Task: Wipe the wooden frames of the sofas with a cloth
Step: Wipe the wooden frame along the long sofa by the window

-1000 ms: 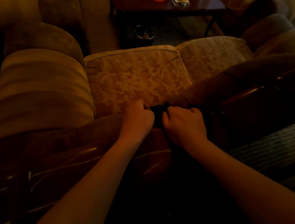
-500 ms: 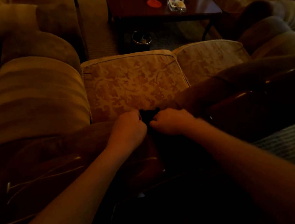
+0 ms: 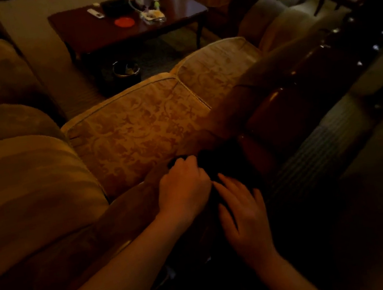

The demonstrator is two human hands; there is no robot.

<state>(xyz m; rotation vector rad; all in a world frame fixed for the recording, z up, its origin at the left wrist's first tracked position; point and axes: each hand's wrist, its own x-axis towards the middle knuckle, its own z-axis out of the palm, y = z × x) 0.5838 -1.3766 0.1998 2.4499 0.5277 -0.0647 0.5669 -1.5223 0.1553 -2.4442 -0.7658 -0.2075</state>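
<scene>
your left hand [image 3: 183,186] curls its fingers on the dark cloth [image 3: 209,160] atop the sofa's wooden frame [image 3: 279,115]; your right hand [image 3: 243,212] lies flat, fingers spread, just beside it, behind the patterned cushion [image 3: 138,133].

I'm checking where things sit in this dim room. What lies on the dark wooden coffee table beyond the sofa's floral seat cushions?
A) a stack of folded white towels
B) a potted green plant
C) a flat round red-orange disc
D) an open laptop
C: a flat round red-orange disc lies on the dark wooden coffee table, near a small clear glass dish; no towels, laptop or plant show there.
</scene>
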